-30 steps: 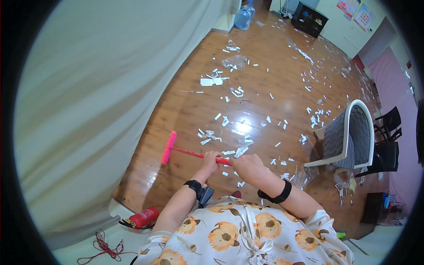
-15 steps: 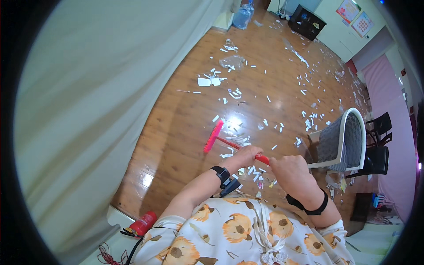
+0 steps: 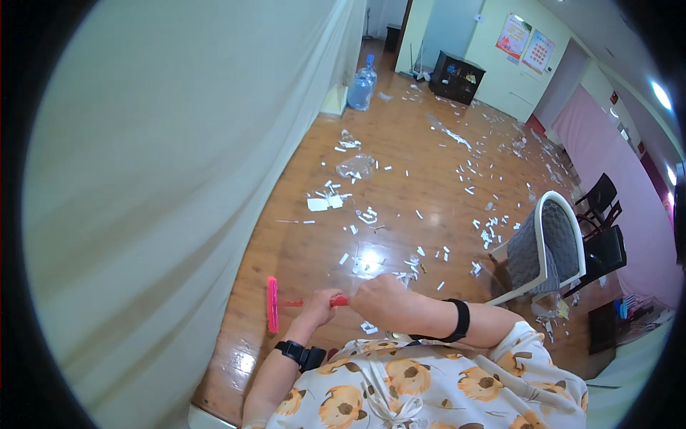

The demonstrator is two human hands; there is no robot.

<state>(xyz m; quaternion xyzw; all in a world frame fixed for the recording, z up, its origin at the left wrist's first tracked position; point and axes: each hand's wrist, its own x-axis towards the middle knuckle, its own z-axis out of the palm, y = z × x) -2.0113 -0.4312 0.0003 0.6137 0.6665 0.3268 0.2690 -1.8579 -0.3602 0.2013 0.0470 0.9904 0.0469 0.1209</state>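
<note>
A broom with a bright pink head [image 3: 272, 305] and a red handle [image 3: 291, 303] reaches out to my left, its head low over the wooden floor near the curtain. My left hand [image 3: 321, 307] is wrapped round the handle partway along. Close beside it, my right hand [image 3: 379, 299] grips the upper end of the same handle. White paper scraps [image 3: 411, 270] lie on the floor just beyond my hands, and a few more [image 3: 369, 327] lie below the handle.
A pale curtain [image 3: 157, 179] hangs along the left. Litter and plastic wrap [image 3: 356, 167] are strewn over the floor [image 3: 400, 193]. To the right stand a grey-cushioned white chair [image 3: 525, 247] and black chairs [image 3: 604, 254]. Far off are water bottles [image 3: 361, 89] and a dark cabinet [image 3: 457, 77].
Both hands and the broom have swung left, bringing the pink head nearer the curtain and the handle closer to level. The view has tilted up, showing more of the far room.
</note>
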